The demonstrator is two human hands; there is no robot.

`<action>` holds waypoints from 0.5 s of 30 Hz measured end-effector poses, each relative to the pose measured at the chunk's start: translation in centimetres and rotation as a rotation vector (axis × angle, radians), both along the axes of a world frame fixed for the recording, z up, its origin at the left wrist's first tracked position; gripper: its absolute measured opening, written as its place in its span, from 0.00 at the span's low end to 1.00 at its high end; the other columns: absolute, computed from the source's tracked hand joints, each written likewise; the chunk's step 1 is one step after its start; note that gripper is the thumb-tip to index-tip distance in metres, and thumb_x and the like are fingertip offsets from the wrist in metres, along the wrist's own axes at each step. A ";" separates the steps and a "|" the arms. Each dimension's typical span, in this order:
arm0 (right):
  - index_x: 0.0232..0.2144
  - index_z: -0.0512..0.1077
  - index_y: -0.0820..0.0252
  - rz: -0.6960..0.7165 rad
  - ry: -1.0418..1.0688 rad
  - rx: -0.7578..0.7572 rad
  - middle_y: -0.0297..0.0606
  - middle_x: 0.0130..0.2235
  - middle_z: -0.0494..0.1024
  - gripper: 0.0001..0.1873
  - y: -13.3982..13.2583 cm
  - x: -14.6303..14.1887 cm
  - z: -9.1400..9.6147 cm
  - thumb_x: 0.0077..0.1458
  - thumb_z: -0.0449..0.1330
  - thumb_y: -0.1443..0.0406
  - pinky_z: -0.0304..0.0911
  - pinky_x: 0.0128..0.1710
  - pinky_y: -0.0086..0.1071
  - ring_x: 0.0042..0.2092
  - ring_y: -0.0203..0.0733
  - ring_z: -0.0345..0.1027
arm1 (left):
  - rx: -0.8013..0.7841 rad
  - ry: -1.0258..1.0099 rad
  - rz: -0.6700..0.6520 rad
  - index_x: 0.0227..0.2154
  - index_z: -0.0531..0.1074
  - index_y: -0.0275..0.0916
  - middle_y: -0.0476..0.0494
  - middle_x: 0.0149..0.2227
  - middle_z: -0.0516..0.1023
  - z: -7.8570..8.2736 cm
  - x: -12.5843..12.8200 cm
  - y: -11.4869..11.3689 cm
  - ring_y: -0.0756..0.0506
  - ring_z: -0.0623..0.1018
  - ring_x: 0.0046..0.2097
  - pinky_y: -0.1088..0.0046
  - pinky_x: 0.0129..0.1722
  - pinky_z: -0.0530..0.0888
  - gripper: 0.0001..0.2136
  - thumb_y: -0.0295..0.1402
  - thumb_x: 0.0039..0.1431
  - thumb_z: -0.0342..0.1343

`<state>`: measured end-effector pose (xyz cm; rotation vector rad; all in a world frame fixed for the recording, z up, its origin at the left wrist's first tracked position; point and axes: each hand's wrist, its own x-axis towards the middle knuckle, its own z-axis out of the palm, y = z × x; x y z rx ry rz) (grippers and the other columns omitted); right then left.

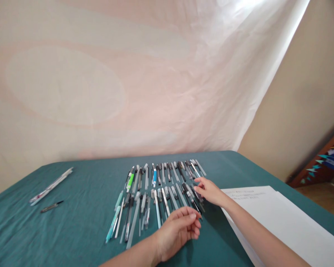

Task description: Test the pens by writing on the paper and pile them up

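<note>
Two rows of pens lie on the green cloth, mostly clear and black ones. My right hand [210,191] is at the right end of the front row, thumb and forefinger apart, just over some dark pens [199,196]. Lower down, my left hand [180,226] is curled, its thumb against the forefinger. Its fingertips are by the lower end of a black pen [193,201]; whether they hold anything is hidden. A white pen [165,201] and a pale blue pen [157,209] lie left of that. The back row includes a green pen [130,181] and a blue-and-white pen [154,176].
White paper sheets [269,222] with handwriting lie under my right forearm. At the left are a long whitish plastic-looking bundle [51,186] and a lone dark pen [52,206]. A pale sheet [156,81] hangs behind the table [86,230].
</note>
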<state>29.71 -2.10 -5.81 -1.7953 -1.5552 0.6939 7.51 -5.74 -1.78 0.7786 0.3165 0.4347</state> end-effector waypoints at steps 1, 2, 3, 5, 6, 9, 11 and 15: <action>0.44 0.63 0.64 0.007 -0.031 0.008 0.34 0.26 0.72 0.19 0.0 0.0 -0.1 0.49 0.54 0.62 0.59 0.27 0.28 0.25 0.34 0.65 | 0.016 -0.015 0.001 0.33 0.69 0.32 0.44 0.28 0.69 0.4 -0.1 0.2 0.52 0.70 0.28 0.75 0.31 0.63 0.06 0.30 0.55 0.51; 0.43 0.64 0.64 0.009 -0.054 0.014 0.33 0.26 0.72 0.18 0.0 0.1 -0.1 0.49 0.54 0.62 0.59 0.27 0.29 0.25 0.34 0.65 | 0.039 -0.030 0.002 0.34 0.69 0.32 0.44 0.28 0.69 0.9 -0.3 0.5 0.52 0.70 0.28 0.75 0.32 0.63 0.06 0.30 0.55 0.52; 0.43 0.64 0.64 0.012 -0.070 0.021 0.33 0.26 0.72 0.18 0.0 0.1 -0.2 0.49 0.54 0.62 0.59 0.27 0.29 0.25 0.35 0.65 | 0.072 -0.043 0.008 0.34 0.69 0.33 0.44 0.29 0.69 1.4 -0.5 0.9 0.52 0.70 0.29 0.75 0.32 0.64 0.06 0.30 0.55 0.52; 0.42 0.64 0.63 0.021 -0.091 0.028 0.32 0.25 0.71 0.17 0.0 0.2 -0.2 0.49 0.53 0.62 0.59 0.28 0.29 0.25 0.36 0.65 | 0.159 -0.047 0.037 0.34 0.68 0.34 0.44 0.29 0.69 2.8 -1.1 2.0 0.52 0.70 0.29 0.75 0.32 0.64 0.06 0.31 0.54 0.53; 0.42 0.64 0.63 0.030 -0.094 0.027 0.32 0.25 0.71 0.17 -0.1 0.2 -0.3 0.50 0.53 0.61 0.59 0.28 0.29 0.26 0.36 0.66 | 0.217 -0.031 0.064 0.34 0.68 0.34 0.45 0.29 0.69 3.5 -1.5 2.8 0.53 0.70 0.29 0.76 0.32 0.64 0.07 0.31 0.54 0.53; 0.42 0.64 0.62 0.055 -0.084 0.005 0.32 0.25 0.72 0.17 -0.3 0.3 -0.5 0.50 0.52 0.59 0.59 0.27 0.29 0.26 0.37 0.66 | 0.447 0.115 0.132 0.35 0.68 0.35 0.46 0.30 0.70 5.7 -3.4 5.8 0.53 0.70 0.30 0.76 0.33 0.65 0.09 0.36 0.54 0.53; 0.43 0.63 0.62 0.070 -0.079 -0.019 0.33 0.26 0.72 0.19 -0.3 0.4 -0.8 0.51 0.51 0.58 0.59 0.27 0.30 0.25 0.37 0.66 | 0.694 0.275 0.151 0.38 0.68 0.37 0.46 0.33 0.72 7.0 -5.4 8.4 0.52 0.72 0.31 0.75 0.35 0.67 0.12 0.38 0.54 0.52; 0.46 0.59 0.64 0.068 -0.120 -0.016 0.33 0.26 0.72 0.23 -0.3 0.4 -1.2 0.51 0.49 0.56 0.60 0.27 0.30 0.26 0.39 0.67 | 1.270 1.004 0.314 0.45 0.66 0.41 0.45 0.40 0.74 8.1 -11.5 14.1 0.48 0.73 0.39 0.75 0.39 0.68 0.18 0.45 0.55 0.46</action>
